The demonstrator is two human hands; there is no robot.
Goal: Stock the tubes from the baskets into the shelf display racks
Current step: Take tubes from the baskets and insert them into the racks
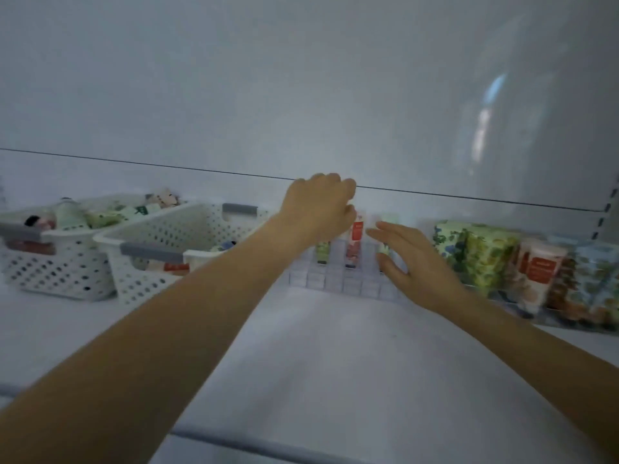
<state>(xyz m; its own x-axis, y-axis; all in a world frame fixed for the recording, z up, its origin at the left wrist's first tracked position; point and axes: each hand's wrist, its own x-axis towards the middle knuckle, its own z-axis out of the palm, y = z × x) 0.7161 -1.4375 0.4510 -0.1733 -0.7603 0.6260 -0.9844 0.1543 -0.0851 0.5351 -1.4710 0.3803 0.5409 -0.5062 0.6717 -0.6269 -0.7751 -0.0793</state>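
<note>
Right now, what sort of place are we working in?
Likely a shop's cosmetics shelf: a clear display rack holding upright tubes, white stock baskets, and patterned boxes beside it.

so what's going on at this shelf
A person is stocking small tubes into a clear display rack on a white shelf. The left hand seems to pinch the top of a red and white tube standing in the rack. The right hand, fingers open, reaches to a pale green tube beside it. Another green tube stands in the rack too. Two white baskets at the left hold more tubes.
</note>
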